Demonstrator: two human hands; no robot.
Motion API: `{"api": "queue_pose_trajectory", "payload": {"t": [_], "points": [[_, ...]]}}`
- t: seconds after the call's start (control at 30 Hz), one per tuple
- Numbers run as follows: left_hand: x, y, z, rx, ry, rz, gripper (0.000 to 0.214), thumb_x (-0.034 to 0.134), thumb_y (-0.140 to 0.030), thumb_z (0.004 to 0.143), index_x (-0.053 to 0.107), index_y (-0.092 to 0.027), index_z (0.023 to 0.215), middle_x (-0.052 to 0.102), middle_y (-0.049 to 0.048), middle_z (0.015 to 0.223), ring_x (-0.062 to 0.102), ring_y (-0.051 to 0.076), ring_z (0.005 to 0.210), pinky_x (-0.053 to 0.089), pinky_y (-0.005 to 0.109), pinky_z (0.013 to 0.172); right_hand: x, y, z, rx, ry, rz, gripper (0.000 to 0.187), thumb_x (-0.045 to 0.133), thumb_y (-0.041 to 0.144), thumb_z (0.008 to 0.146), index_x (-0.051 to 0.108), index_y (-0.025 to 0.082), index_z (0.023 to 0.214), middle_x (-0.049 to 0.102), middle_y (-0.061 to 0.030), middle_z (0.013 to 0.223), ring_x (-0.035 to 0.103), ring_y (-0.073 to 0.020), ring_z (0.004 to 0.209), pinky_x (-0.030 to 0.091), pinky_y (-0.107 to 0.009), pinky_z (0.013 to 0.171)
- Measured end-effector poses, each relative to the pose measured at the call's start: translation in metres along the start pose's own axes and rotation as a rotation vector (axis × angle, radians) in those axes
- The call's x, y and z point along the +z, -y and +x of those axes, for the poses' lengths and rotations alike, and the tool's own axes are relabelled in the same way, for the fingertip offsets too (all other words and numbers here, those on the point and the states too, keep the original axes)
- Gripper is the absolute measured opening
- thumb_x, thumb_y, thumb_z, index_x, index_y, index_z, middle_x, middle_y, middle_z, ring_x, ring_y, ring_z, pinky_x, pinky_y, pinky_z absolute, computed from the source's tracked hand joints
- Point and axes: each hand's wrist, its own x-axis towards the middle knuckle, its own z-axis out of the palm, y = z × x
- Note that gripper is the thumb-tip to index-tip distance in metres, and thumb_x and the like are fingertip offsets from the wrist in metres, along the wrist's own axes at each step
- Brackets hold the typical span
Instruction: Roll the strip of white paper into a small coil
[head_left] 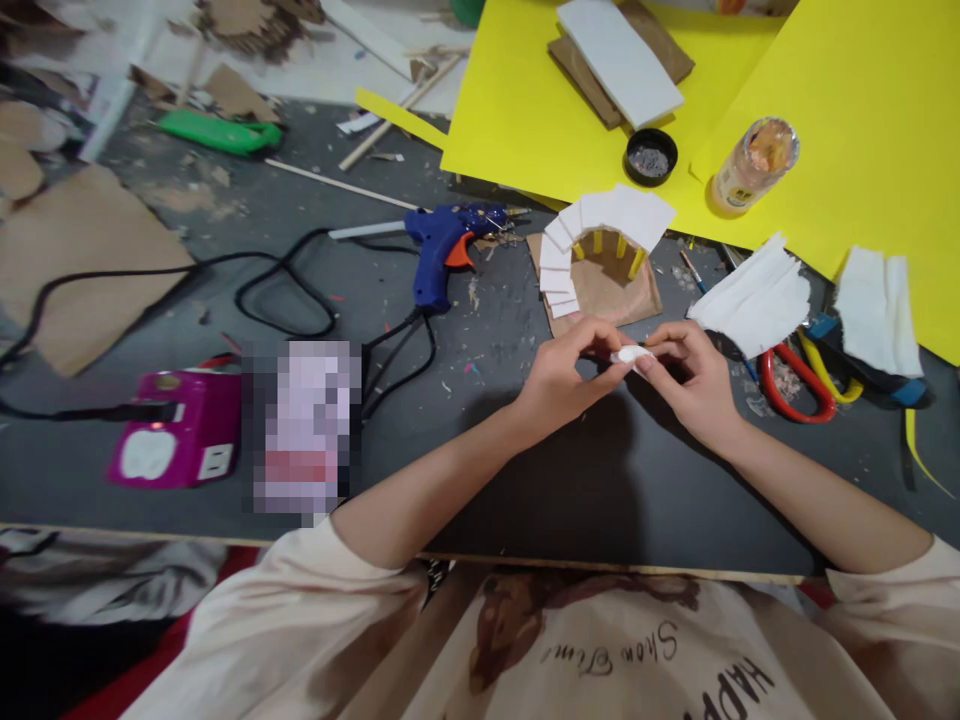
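The white piece (631, 355) is between the two hands, in front of the chest and near to the dark table (525, 520): the left hand (559, 378) pinches it from the left side with thumb and finger, and the right hand (694, 385) pinches it from the right side in similar manner, so the fingers of both hands are narrow and closed upon it, with only a small space between the two grips. As far as it shows, its longer direction goes from left to right, from one set of fingertips to the other, but much of it is covered, so I cannot tell its full length. The important relation, in my judgement, is with the ring (600, 211) of white cards: this ring lies just beyond the piece, on the side away from the body and a little to the left, therefore the left hand is the nearer one. The ring is on a brown card (634, 303), open at its right side, and yellow pegs (637, 264) stand at its inside. The left hand is very near the close edge of this brown card; whether it touches, I cannot say. The torn white sheets (754, 295) lie just beyond the right hand and to its right, beside a red handle (821, 403), while the glue gun (435, 245) rests farther to the left, well apart from the fingers
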Motion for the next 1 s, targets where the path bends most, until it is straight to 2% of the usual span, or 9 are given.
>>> {"api": "queue_pose_trajectory", "payload": {"t": [0.17, 0.3, 0.43, 0.53, 0.6, 0.73, 0.87, 1.0], "points": [[0.0, -0.003, 0.001, -0.086, -0.042, -0.027, 0.012, 0.065, -0.018, 0.073, 0.053, -0.018, 0.076, 0.059, -0.0036, 0.071, 0.056, 0.006, 0.064, 0.048, 0.018, 0.065, 0.0, -0.001, 0.002, -0.003, -0.005, -0.032, 0.011, 0.061, 0.026, 0.083, 0.051, 0.022, 0.084, 0.059, 0.0049, 0.068, 0.06, -0.0099, 0.059, 0.045, -0.022, 0.056], [0.001, -0.006, 0.003, -0.234, -0.037, -0.16, 0.019, 0.068, -0.019, 0.069, 0.05, -0.017, 0.074, 0.058, -0.0039, 0.07, 0.057, 0.005, 0.064, 0.046, 0.016, 0.062, -0.002, 0.0, 0.002, -0.198, -0.007, -0.209, 0.008, 0.058, 0.021, 0.086, 0.057, 0.021, 0.078, 0.065, 0.0007, 0.074, 0.062, -0.0118, 0.067, 0.048, -0.025, 0.063], [0.003, -0.006, 0.003, -0.372, -0.074, -0.289, 0.029, 0.072, -0.023, 0.065, 0.045, -0.018, 0.073, 0.057, -0.0047, 0.068, 0.057, 0.005, 0.061, 0.047, 0.016, 0.059, -0.005, -0.002, 0.0, -0.426, 0.048, -0.411, 0.01, 0.052, 0.016, 0.09, 0.06, 0.021, 0.093, 0.072, -0.0053, 0.088, 0.067, -0.0165, 0.082, 0.053, -0.03, 0.073], [0.002, -0.004, 0.004, -0.417, -0.109, -0.374, 0.033, 0.074, -0.025, 0.064, 0.043, -0.019, 0.073, 0.057, -0.005, 0.068, 0.058, 0.006, 0.06, 0.051, 0.018, 0.061, -0.006, -0.004, -0.001, -0.513, 0.084, -0.566, 0.02, 0.057, 0.024, 0.088, 0.058, 0.018, 0.107, 0.073, -0.011, 0.098, 0.069, -0.0216, 0.088, 0.055, -0.033, 0.074], [0.002, -0.003, 0.005, -0.412, -0.127, -0.383, 0.032, 0.074, -0.025, 0.064, 0.043, -0.019, 0.073, 0.057, -0.0051, 0.068, 0.058, 0.006, 0.06, 0.051, 0.019, 0.062, -0.006, -0.007, 0.0, -0.552, 0.087, -0.619, 0.025, 0.061, 0.024, 0.086, 0.057, 0.017, 0.109, 0.072, -0.0127, 0.1, 0.069, -0.0232, 0.088, 0.055, -0.035, 0.074], [0.001, -0.003, 0.004, -0.366, -0.13, -0.278, 0.026, 0.072, -0.023, 0.066, 0.047, -0.018, 0.073, 0.059, -0.0045, 0.069, 0.059, 0.006, 0.064, 0.049, 0.016, 0.061, -0.009, -0.011, 0.003, -0.542, 0.069, -0.578, 0.016, 0.055, 0.016, 0.088, 0.061, 0.019, 0.103, 0.072, -0.0094, 0.092, 0.067, -0.019, 0.081, 0.054, -0.032, 0.071], [0.0, -0.005, 0.003, -0.3, -0.07, -0.137, 0.014, 0.067, -0.021, 0.071, 0.055, -0.017, 0.077, 0.065, -0.0009, 0.077, 0.064, 0.008, 0.073, 0.051, 0.019, 0.07, -0.012, -0.01, 0.006, -0.485, 0.085, -0.487, 0.012, 0.054, 0.016, 0.089, 0.064, 0.018, 0.095, 0.072, -0.0082, 0.086, 0.065, -0.0173, 0.079, 0.052, -0.031, 0.072], [-0.002, -0.003, 0.001, -0.199, -0.006, -0.008, 0.008, 0.064, -0.021, 0.075, 0.06, -0.018, 0.081, 0.067, -0.0003, 0.081, 0.065, 0.01, 0.077, 0.053, 0.022, 0.077, -0.01, -0.006, 0.007, -0.343, 0.051, -0.318, 0.008, 0.057, 0.018, 0.088, 0.065, 0.019, 0.085, 0.071, -0.0035, 0.077, 0.064, -0.0137, 0.071, 0.05, -0.026, 0.067]]}}
